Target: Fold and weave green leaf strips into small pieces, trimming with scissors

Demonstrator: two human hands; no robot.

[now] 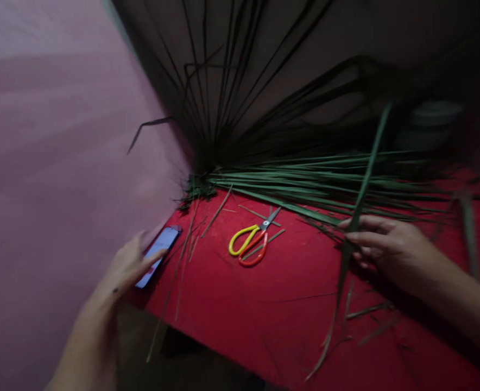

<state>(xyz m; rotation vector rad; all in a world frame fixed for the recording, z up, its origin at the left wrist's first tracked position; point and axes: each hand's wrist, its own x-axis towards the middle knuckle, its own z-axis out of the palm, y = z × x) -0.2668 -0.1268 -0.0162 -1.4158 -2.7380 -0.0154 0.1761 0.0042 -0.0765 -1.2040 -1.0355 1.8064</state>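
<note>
My left hand [126,262] is at the red table's left edge, on a smartphone [155,266] with a lit screen. Its thumb lies across the screen, and the other fingers are along the phone's far-left side, partly hidden. At the right, my right hand [380,244] pinches a long green leaf strip [365,182] between thumb and fingers. The strip rises above the hand, and its thin brownish end hangs toward the table's front. Between my hands lie scissors [256,239] with one yellow and one orange-red handle, blades pointing up and right.
A bundle of long green leaves [289,182] stretches across the back of the red table [232,304]. More dark leaves [219,81] fan up against the wall. Dry scraps [218,212] are scattered about. A pinkish wall [69,163] borders the left side. A blurred pale container [431,122] stands back right.
</note>
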